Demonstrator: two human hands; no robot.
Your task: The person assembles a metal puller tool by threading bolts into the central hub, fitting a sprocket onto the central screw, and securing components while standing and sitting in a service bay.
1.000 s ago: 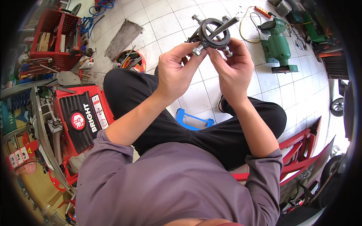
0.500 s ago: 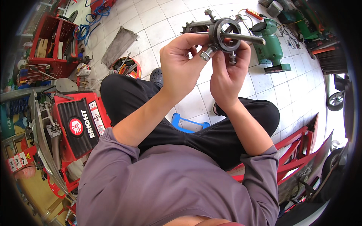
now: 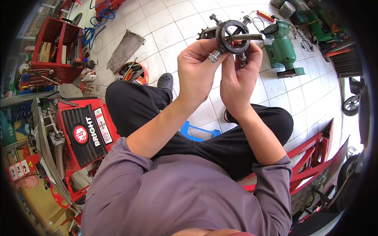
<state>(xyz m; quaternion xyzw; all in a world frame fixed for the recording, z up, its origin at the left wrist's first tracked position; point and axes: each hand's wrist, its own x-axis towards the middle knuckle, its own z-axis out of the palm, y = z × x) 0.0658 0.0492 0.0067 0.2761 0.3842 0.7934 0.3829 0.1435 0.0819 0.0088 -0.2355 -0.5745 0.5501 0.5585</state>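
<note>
In front of me, both hands hold up a dark metal ring (image 3: 222,36) with bolts sticking out around its rim. One bolt (image 3: 214,56) points down beside my left thumb, another (image 3: 243,59) sits by my right fingers. A steel rod (image 3: 252,37) shows across the ring's opening, its end to the right. Behind the ring, to the left, is a toothed metal part (image 3: 207,34), partly hidden. My left hand (image 3: 197,70) is closed on the ring's lower left side. My right hand (image 3: 238,80) grips it from below right, fingertips partly hidden.
A green machine (image 3: 284,51) stands on the tiled floor to the right. At left are a bucket of tools (image 3: 134,72), a red cabinet (image 3: 59,43) and a red-and-black case (image 3: 84,133). A blue plastic piece (image 3: 193,135) lies between my legs; a red frame (image 3: 303,157) is at lower right.
The ring has turned to face me more, and the rod's end has shifted left and up. My left hand has moved slightly right and down.
</note>
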